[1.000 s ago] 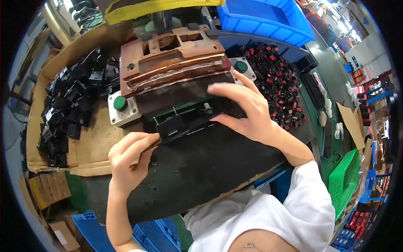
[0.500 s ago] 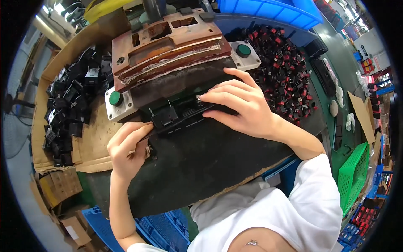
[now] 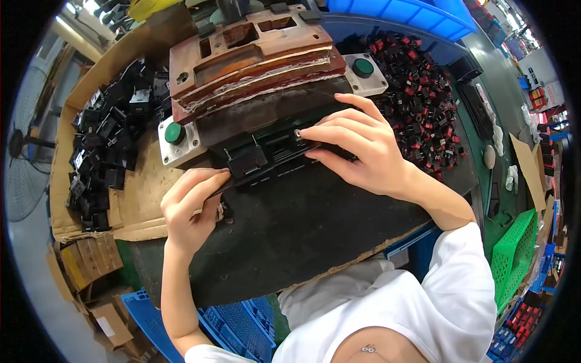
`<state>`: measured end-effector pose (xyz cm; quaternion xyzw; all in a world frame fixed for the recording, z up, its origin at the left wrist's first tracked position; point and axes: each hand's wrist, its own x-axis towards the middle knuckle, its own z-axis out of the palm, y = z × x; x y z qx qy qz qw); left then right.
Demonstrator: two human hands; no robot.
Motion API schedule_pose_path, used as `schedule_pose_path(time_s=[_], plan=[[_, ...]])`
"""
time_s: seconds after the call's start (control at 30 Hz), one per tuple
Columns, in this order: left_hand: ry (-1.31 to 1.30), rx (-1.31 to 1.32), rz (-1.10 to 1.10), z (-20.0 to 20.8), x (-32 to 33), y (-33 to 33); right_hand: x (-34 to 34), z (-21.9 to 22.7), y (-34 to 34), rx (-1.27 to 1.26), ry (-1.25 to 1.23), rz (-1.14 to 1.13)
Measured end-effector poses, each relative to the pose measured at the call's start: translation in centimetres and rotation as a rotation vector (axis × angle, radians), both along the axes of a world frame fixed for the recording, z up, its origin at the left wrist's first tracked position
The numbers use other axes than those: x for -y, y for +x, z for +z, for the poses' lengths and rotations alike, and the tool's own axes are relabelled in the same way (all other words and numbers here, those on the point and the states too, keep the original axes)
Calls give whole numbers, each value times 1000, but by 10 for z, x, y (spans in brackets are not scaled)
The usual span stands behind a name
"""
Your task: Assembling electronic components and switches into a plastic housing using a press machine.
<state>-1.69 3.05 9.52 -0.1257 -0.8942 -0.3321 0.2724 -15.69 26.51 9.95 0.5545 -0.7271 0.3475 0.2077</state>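
A long black plastic panel (image 3: 279, 173) with small white print is held tilted at the front of the brown metal fixture (image 3: 266, 53). My left hand (image 3: 192, 209) pinches its left end between thumb and fingers. A black block-shaped socket (image 3: 247, 161) with upright metal pins sits in the panel's left part. At the right end my right hand (image 3: 369, 148) grips the panel, thumb below and fingers above. Under its fingertips shows a small part with a shiny metal tip (image 3: 298, 134); the fingers hide most of it.
Green push buttons (image 3: 174, 133) on pale mounts flank the fixture. Black sockets (image 3: 112, 130) fill a cardboard box at left; many small red-and-black parts (image 3: 417, 97) lie at right. Beyond are a blue bin (image 3: 411, 18) and a green basket (image 3: 514, 257). A dark mat (image 3: 290, 242) covers the table.
The whole view has shifted slightly, so the fixture and hands appear further right. Both hands keep their hold on the panel, with no clear change of grip.
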Motion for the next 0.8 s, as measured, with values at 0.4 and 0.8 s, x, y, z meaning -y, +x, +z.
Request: schedule_pose_path(time_s=[0.4,0.8], plan=[[1536,854,-149,31,-18,9,-2,13,8,1984,-60,299],[1783,926,-35,29,-17,12,-4,14,10,2493,-177,153]])
